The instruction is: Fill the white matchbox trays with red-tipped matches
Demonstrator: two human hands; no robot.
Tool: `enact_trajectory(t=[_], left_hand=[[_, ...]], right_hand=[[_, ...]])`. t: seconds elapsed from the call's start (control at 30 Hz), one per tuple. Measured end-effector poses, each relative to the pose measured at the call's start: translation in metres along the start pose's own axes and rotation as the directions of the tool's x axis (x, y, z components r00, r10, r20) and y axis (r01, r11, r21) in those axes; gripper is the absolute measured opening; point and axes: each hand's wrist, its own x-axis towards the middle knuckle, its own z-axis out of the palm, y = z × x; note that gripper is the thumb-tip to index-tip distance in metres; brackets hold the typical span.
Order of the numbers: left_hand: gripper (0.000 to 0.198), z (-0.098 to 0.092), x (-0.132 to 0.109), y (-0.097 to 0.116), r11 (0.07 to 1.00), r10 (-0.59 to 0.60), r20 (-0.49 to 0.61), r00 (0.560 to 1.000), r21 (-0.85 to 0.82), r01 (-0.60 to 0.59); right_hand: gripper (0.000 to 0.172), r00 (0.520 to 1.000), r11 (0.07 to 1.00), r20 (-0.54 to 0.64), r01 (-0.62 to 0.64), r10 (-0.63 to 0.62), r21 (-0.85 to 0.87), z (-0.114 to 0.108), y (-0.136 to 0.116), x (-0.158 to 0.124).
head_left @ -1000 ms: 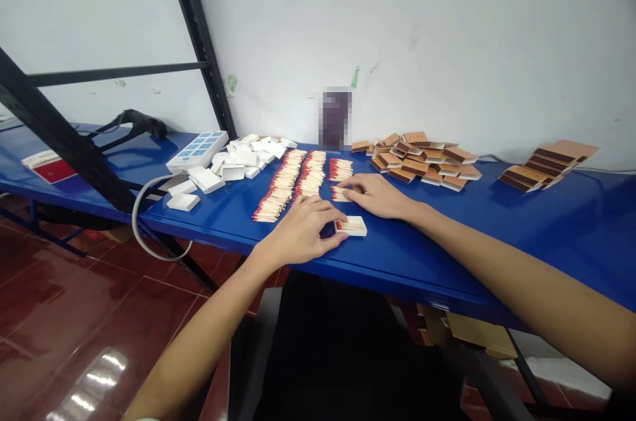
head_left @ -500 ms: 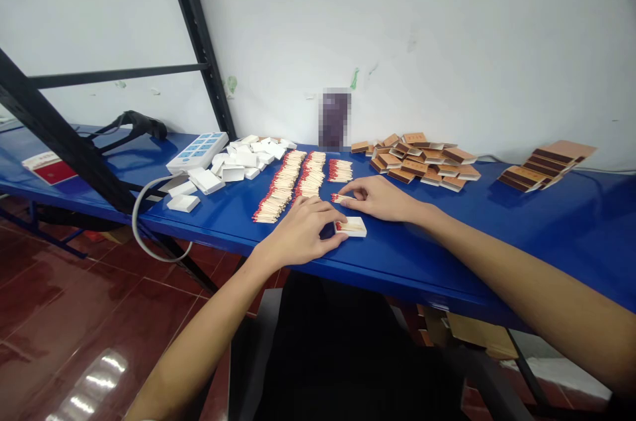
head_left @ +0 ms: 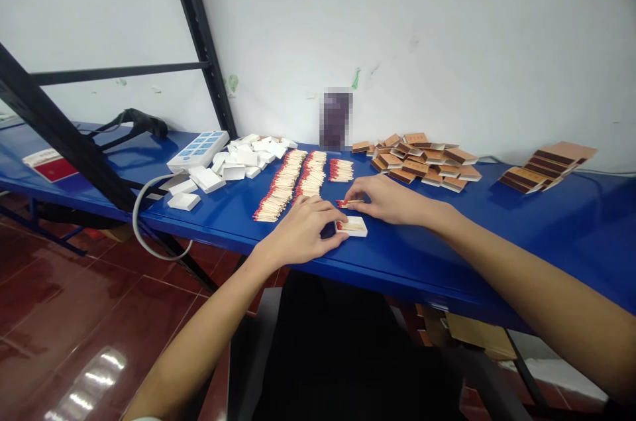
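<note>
My left hand (head_left: 311, 230) grips the left end of a small white tray (head_left: 358, 227) near the table's front edge; red-headed matches lie inside the tray. Just behind it, my right hand (head_left: 380, 199) pinches a few matches (head_left: 342, 203) close to the table top, their red heads pointing left. Two long slanting rows of matches, the left row (head_left: 281, 185) and the right row (head_left: 313, 172), lie behind my left hand. A shorter group of matches (head_left: 341, 170) sits beyond my right hand.
White trays (head_left: 246, 157) are heaped at the left beside a white device (head_left: 199, 150) with blue labels. Brown matchbox sleeves (head_left: 422, 159) are piled at the back right, with a connected stack (head_left: 546, 166) farther right. A black metal frame (head_left: 199, 36) rises at the left.
My right hand has shifted slightly right and toward the tray with the pinched matches. My left hand stays on the white tray.
</note>
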Motion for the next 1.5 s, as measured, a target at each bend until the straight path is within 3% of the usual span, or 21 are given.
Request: enact_trajectory(t=[0.77,1.27,1.5], left_hand=[[0.023,0.0,0.001,0.0,1.0,-0.011,-0.005,1.0,0.002,0.011],[0.02,-0.001,0.001,-0.001,1.0,-0.023,-0.009,1.0,0.016,0.023],[0.027,0.001,0.0,0.001,0.993,-0.116,-0.087,0.989,-0.007,0.116]], right_hand=[[0.027,0.998,0.999,0.036,0.044,-0.044,0.014,-0.003,0.003,-0.002],[0.022,1.0,0.998,0.004,-0.003,0.003,0.067,-0.009,0.0,-0.003],[0.023,0.996,0.987,0.007,0.088,-0.09,0.137,-0.018,-0.015,-0.008]])
